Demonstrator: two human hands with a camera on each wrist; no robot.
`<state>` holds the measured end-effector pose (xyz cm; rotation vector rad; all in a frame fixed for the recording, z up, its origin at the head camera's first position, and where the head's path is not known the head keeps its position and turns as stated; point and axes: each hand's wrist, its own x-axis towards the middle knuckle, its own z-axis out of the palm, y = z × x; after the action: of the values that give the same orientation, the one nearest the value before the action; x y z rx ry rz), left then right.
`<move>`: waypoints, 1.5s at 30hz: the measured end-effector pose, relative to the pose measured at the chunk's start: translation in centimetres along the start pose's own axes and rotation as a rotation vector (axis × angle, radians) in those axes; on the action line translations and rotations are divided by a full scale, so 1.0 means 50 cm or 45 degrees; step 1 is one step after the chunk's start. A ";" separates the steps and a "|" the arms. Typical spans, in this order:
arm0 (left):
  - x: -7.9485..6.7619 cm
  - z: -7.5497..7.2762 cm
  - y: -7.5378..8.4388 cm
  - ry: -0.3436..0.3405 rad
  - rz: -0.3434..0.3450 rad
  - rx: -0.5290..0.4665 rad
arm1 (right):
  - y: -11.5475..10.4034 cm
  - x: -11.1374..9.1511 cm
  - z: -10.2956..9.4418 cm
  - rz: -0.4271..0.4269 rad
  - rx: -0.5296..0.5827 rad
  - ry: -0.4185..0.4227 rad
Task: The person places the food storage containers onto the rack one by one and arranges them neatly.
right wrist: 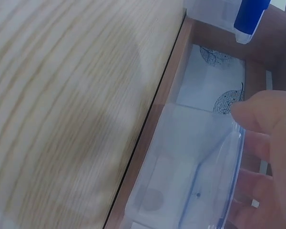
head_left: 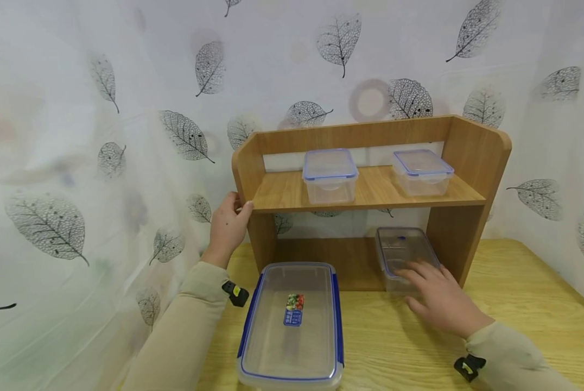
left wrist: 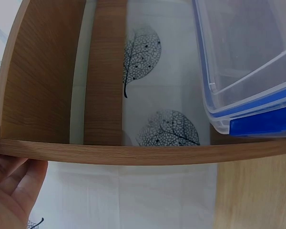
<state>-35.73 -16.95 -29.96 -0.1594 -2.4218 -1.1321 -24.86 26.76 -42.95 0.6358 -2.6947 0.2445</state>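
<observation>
My left hand (head_left: 228,225) grips the front edge of the left side panel of a wooden two-tier shelf (head_left: 245,168). In the left wrist view, the fingers (left wrist: 31,183) lie against that wooden edge. On the lower tier, at the right end, sits a clear lidded food container (head_left: 401,244) with a blue-lined lid. My right hand (head_left: 440,298) is over its near end, fingers spread and slightly blurred. The right wrist view shows the thumb (right wrist: 252,112) at the lid's rim, with the other fingers reaching over the lid.
A large clear container (head_left: 292,347) with blue side clips and a fruit-picture label stands on the wooden table (head_left: 380,342), before the shelf's left half. Two smaller lidded containers, one left (head_left: 330,163) and one right (head_left: 421,163), sit on the upper tier. Leaf-print curtain (head_left: 282,54) surrounds the table.
</observation>
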 end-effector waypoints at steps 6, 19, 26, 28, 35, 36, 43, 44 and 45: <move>0.000 0.001 0.000 0.003 0.006 -0.007 | 0.012 0.001 0.001 0.064 0.019 -0.039; -0.002 0.001 -0.003 0.010 0.008 -0.005 | 0.037 0.014 0.012 0.095 0.051 -0.056; -0.001 0.000 -0.003 0.014 0.013 -0.008 | 0.047 0.022 0.019 0.103 0.070 -0.063; -0.001 0.000 -0.002 0.014 0.016 -0.008 | 0.048 0.023 0.021 0.099 0.061 -0.058; -0.001 0.002 -0.002 0.009 0.016 -0.013 | 0.038 0.017 0.020 0.037 -0.012 0.030; 0.000 0.002 -0.003 0.009 0.016 -0.014 | 0.035 0.016 0.019 0.031 -0.012 0.045; 0.001 0.003 -0.005 0.012 0.006 -0.015 | -0.002 0.014 0.009 0.035 0.059 0.077; 0.001 0.002 -0.006 0.014 0.006 -0.014 | -0.008 0.015 0.008 0.030 0.072 0.084; 0.001 0.002 -0.006 0.015 0.005 -0.013 | -0.014 0.016 0.007 0.025 0.084 0.093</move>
<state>-35.90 -17.06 -30.21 -0.1607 -2.4046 -1.1406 -25.31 25.74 -42.91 0.6081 -2.6333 0.3563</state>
